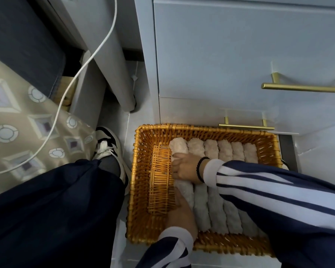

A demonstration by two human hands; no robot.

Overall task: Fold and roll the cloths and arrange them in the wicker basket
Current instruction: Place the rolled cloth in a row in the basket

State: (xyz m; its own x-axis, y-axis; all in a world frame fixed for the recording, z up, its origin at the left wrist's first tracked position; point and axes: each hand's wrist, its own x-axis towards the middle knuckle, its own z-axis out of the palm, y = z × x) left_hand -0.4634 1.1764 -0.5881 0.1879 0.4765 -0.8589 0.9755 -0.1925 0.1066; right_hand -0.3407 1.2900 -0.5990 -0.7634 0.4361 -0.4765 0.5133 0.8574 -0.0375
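The right hand's fingers (175, 163) curl down over the leftmost rolled cloth (179, 147), gripping it near its middle; the right hand (186, 168) reaches across from a striped sleeve. The left hand (182, 211) lies against the same roll's near end, but whether its fingers clamp it I cannot tell. The step in hand looks like seating this roll beside the row of rolled cloths (220, 151) already lying side by side in the wicker basket (141, 132), which stands on the floor before a cabinet. The next move probably calls for pressing it snug against its neighbour, then letting go. The rolls look pale, fluffy and evenly tight; bare wicker remains at the left.
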